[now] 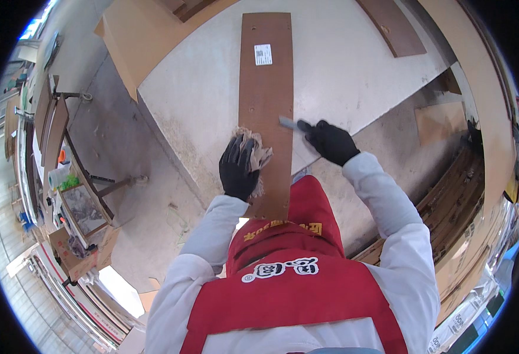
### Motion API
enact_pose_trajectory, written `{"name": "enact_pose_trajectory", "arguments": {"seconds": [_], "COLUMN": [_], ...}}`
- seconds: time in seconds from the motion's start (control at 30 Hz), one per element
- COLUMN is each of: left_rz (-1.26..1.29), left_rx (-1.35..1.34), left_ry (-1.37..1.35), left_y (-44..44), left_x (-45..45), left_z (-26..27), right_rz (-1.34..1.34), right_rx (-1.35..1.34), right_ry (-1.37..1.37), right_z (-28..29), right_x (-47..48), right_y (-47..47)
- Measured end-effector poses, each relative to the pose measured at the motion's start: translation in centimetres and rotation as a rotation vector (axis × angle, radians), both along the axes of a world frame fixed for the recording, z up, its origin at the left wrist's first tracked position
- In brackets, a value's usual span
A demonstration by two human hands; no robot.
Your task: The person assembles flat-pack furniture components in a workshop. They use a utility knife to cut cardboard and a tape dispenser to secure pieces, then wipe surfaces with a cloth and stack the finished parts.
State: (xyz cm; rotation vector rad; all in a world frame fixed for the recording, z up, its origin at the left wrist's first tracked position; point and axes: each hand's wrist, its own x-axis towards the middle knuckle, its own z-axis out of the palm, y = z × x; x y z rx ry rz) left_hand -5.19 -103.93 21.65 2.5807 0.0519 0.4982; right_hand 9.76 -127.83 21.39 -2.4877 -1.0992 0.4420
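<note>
A long brown wood-look board (pixel 266 88) with drilled holes and a printed white label (pixel 263 54) lies on a pale work surface (pixel 330 66), its near end against the red apron. My left hand (pixel 238 170), in a black glove, presses a crumpled beige rag (pixel 257 152) onto the board's left side. My right hand (pixel 330 141), also black-gloved, grips a small flat grey tool (pixel 287 122), possibly a scraper or knife, blurred, over the board's right edge.
Another brown board (pixel 394 28) lies at the upper right of the surface. Cardboard (pixel 149 40) borders the upper left. A cart (pixel 82 194) with a tray and bottles stands left, above a cardboard box (pixel 71 256). Stacked brown boards (pixel 454 199) lie right.
</note>
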Motion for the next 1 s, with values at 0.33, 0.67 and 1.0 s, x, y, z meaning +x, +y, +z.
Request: {"name": "enact_pose_trajectory", "arguments": {"seconds": [0.33, 0.67, 1.0], "left_rz": [0.03, 0.056, 0.055], "left_rx": [0.037, 0.044, 0.03], "left_ry": [0.076, 0.106, 0.06], "left_y": [-0.2, -0.4, -0.1], "left_x": [0.8, 0.5, 0.1], "left_z": [0.5, 0.4, -0.3], "right_rz": [-0.252, -0.172, -0.565], "right_rx": [-0.045, -0.079, 0.334], "right_ry": [-0.175, -0.1, 0.047], "right_z": [-2.2, -1.7, -4.0], "right_x": [24.7, 27.3, 5.7], "right_y": [6.8, 8.0, 3.1]}}
